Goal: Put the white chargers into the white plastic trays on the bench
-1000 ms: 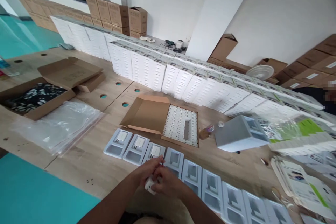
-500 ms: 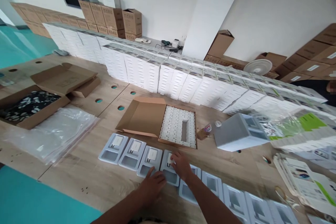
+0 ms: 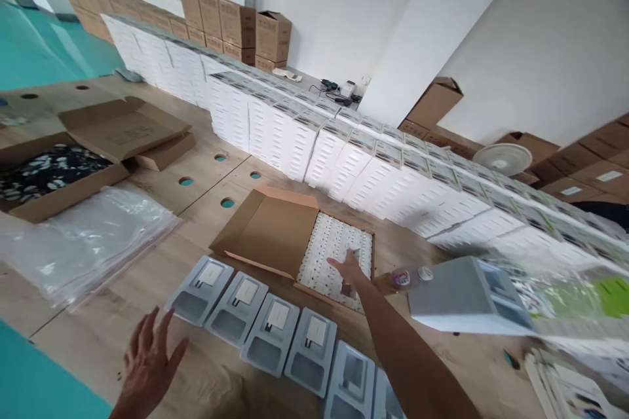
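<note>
My right hand reaches into an open cardboard box packed with rows of small white chargers, fingers down among them; whether it grips one I cannot tell. My left hand hovers open over the wooden table, left of a row of pale plastic trays. Several trays at the left end each hold a white charger; the trays further right sit empty.
A long wall of stacked white boxes runs behind the carton. Clear plastic bags and another open carton lie at left. A stack of grey trays and a small bottle sit at right. Brown cartons line the walls.
My right hand left the fourth tray, where a charger now sits, and moved forward into the carton. My left hand pulled back left and opened. The view shifted.
</note>
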Tool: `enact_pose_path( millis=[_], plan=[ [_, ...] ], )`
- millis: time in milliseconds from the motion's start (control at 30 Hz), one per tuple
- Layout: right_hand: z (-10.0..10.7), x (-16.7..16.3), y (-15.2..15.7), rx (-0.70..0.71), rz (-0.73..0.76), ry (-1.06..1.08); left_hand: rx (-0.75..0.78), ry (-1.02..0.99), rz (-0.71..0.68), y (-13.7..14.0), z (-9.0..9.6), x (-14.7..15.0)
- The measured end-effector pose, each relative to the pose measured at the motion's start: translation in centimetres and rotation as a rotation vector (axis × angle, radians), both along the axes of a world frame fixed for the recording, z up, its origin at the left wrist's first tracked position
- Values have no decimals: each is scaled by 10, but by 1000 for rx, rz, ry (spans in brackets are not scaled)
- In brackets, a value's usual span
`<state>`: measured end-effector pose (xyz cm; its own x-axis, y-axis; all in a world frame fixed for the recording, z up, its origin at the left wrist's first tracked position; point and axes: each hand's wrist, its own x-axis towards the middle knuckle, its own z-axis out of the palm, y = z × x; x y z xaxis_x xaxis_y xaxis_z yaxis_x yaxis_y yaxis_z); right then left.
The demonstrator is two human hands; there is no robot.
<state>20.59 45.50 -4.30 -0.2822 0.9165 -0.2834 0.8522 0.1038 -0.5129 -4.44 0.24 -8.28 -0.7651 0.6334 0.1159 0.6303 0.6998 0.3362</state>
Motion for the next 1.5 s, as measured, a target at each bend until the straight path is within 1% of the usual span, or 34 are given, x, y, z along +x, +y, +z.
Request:
enact_pose_path(
  millis=[33, 67, 133, 200, 367, 500, 633, 767, 833, 933, 1133, 1233, 1333, 1433, 1500],
  plan=[
    [-7, -6, 3, -10, -23, -28, -33, -9, 65, -3, -2, -1],
    [-13, -11, 2, -10, -42, -54, -50, -14, 100, -4, -5, 1],
    [-24, -16, -2, 14, -66, -99, -54, -2, 114, -1, -10, 7],
    [-29, -16, -6, 49, -75, -131, -47, 28, 107, 4, -13, 13],
    [-30, -7, -9, 103, -59, -138, -52, 31, 111, 11, -11, 15],
    [-32, -6, -19, 122, -59, -108, -50, 25, 111, 10, -8, 14],
    [-30, -3, -26, 54, 35, -51, -49, 35, 102, 10, -7, 14],
    [-19, 6, -20, -38, 125, 0, -47, 56, 77, 9, -11, 12],
    [-14, 10, -17, -78, 144, 7, -44, 59, 72, 8, -13, 11],
    [-11, 12, -15, -133, 132, -6, -36, 57, 69, 9, -13, 11],
    [-11, 6, -11, -235, 61, -65, -36, 51, 59, 9, -7, 11],
    [-8, 2, -8, -260, 31, -117, -22, 53, 72, 7, -12, 11],
    [-7, -1, -8, -250, 11, -164, -21, 63, 87, 4, -20, 10],
    [-8, -3, -11, -240, 0, -191, -31, 59, 75, 1, -25, 10],
    [-9, -4, -13, -261, -5, -201, -26, 54, 64, 0, -25, 10]
  ],
)
